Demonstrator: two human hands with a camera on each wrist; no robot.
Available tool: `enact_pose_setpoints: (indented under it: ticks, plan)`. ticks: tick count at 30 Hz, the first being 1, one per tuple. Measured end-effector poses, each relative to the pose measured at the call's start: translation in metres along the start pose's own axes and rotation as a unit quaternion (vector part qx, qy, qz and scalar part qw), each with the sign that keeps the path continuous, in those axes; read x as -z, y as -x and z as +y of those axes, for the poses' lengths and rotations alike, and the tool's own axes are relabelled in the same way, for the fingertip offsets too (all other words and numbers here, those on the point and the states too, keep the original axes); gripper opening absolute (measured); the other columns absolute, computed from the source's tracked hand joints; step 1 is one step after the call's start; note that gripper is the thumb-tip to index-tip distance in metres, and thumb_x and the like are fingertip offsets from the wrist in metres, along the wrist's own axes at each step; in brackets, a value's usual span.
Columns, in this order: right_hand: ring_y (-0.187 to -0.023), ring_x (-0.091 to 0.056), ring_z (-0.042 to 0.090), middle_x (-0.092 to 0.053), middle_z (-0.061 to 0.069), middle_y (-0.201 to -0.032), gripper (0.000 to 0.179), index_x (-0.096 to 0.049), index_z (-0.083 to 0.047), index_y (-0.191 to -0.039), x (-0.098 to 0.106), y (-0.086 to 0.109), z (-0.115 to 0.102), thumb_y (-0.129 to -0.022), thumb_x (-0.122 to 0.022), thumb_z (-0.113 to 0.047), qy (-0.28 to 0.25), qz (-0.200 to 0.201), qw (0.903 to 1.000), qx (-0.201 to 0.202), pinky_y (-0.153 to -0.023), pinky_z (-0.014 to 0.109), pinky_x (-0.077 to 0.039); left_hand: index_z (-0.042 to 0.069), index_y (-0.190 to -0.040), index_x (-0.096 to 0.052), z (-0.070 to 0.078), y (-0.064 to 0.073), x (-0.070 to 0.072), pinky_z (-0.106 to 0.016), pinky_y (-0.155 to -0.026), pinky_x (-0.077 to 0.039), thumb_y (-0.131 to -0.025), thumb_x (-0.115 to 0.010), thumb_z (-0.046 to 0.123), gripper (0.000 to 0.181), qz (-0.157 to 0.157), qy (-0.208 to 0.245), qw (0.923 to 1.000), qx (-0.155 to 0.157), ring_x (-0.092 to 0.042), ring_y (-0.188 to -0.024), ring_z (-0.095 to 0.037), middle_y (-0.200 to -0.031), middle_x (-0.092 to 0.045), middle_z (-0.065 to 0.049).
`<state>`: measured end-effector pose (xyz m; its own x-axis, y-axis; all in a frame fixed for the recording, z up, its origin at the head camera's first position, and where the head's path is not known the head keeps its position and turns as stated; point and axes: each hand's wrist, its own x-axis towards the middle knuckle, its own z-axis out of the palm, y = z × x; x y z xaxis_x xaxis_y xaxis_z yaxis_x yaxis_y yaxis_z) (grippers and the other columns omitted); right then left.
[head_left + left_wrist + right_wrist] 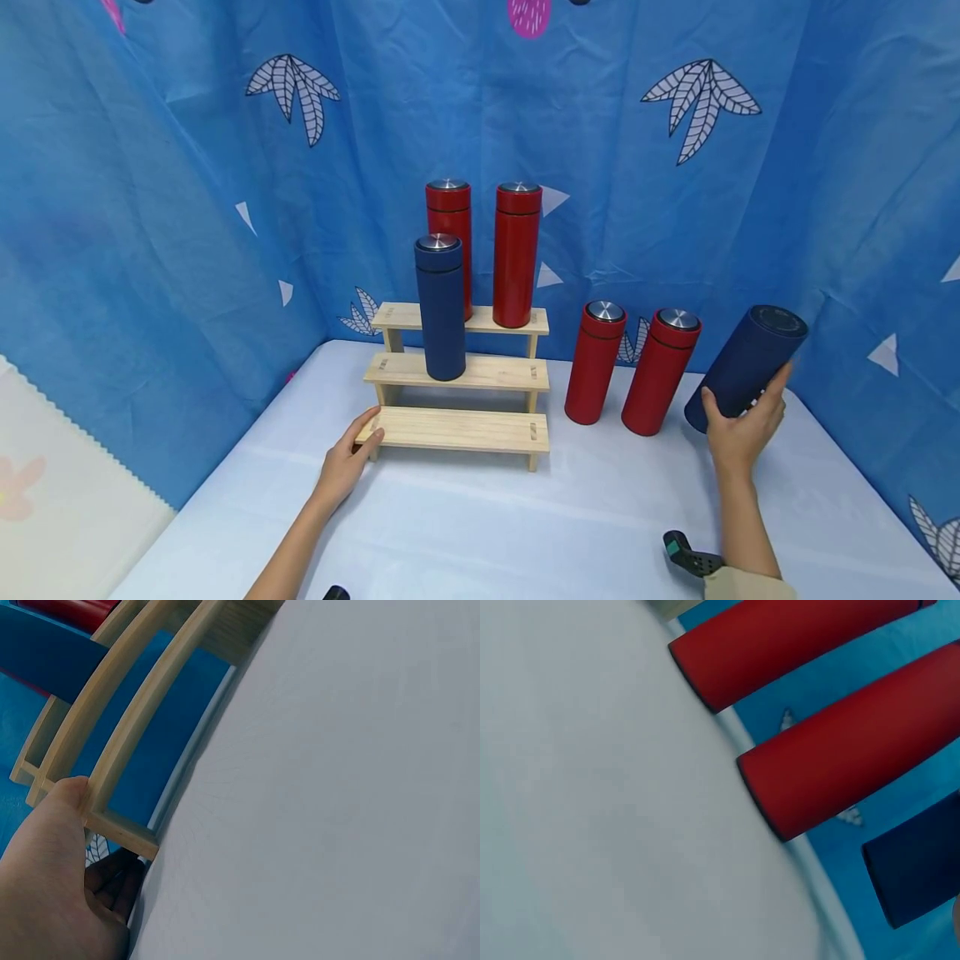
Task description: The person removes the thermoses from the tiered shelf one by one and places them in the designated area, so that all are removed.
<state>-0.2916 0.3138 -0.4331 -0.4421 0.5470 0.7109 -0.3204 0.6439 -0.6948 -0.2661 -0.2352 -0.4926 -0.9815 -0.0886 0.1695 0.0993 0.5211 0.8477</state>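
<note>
My right hand grips a dark blue thermos at the right of the table. This thermos leans to the right; its upper end is a dark disc, unlike the shiny metal tops of the others. In the right wrist view, the lower end of the blue thermos is not what shows; instead the held thermos appears at the right edge, apart from the white tabletop. My left hand holds the left end of the lowest step of a three-step wooden rack, thumb on top in the left wrist view.
Two red thermoses stand on the table between the rack and my right hand. Two more red thermoses are on the top step. Another blue thermos stands on the middle step. A blue patterned curtain hangs behind the table.
</note>
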Motion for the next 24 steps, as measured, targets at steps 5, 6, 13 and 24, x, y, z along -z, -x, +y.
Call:
enact_pose_setpoints:
  ticks: [5, 6, 13, 24]
  plan:
    - [-0.124, -0.032, 0.023, -0.029, 0.007, -0.145, 0.095, -0.012, -0.021, -0.149, -0.004, 0.008, 0.017, -0.077, -0.073, -0.009, 0.003, -0.011, 0.9997, -0.022, -0.099, 0.049, -0.030, 0.035, -0.139, -0.039, 0.000, 0.000, 0.000, -0.052, -0.086, -0.039, -0.089, -0.049, 0.056, 0.055, -0.002, 0.006, 1.0000, 0.001, -0.052, -0.112, -0.033, -0.142, -0.038, -0.013]
    - [-0.125, -0.032, 0.024, -0.029, 0.007, -0.145, 0.095, -0.012, -0.021, -0.149, -0.004, 0.009, 0.020, -0.077, -0.073, -0.008, 0.004, -0.013, 0.9996, -0.023, -0.100, 0.049, -0.029, 0.035, -0.139, -0.039, 0.000, 0.000, 0.000, -0.052, -0.086, -0.039, -0.089, -0.049, 0.056, 0.055, -0.002, 0.006, 1.0000, 0.001, -0.052, -0.112, -0.033, -0.142, -0.039, -0.013]
    - [-0.127, -0.028, 0.028, -0.027, 0.011, -0.146, 0.098, -0.012, -0.026, -0.149, -0.007, 0.016, 0.032, -0.077, -0.073, -0.005, 0.017, -0.037, 0.9986, -0.034, -0.102, 0.052, -0.024, 0.035, -0.139, -0.039, 0.000, -0.001, -0.001, -0.051, -0.085, -0.040, -0.089, -0.049, 0.056, 0.055, 0.000, 0.001, 1.0000, 0.004, -0.053, -0.109, -0.032, -0.141, -0.039, -0.014]
    - [-0.130, -0.024, 0.029, -0.026, 0.018, -0.144, 0.097, -0.008, -0.026, -0.150, -0.009, 0.017, 0.034, -0.079, -0.072, -0.008, 0.043, -0.057, 0.9963, -0.047, -0.104, 0.053, -0.018, 0.037, -0.138, -0.039, 0.000, -0.002, 0.000, -0.045, -0.080, -0.042, -0.089, -0.049, 0.056, 0.054, 0.001, -0.003, 1.0000, 0.005, -0.055, -0.103, -0.028, -0.140, -0.042, -0.013]
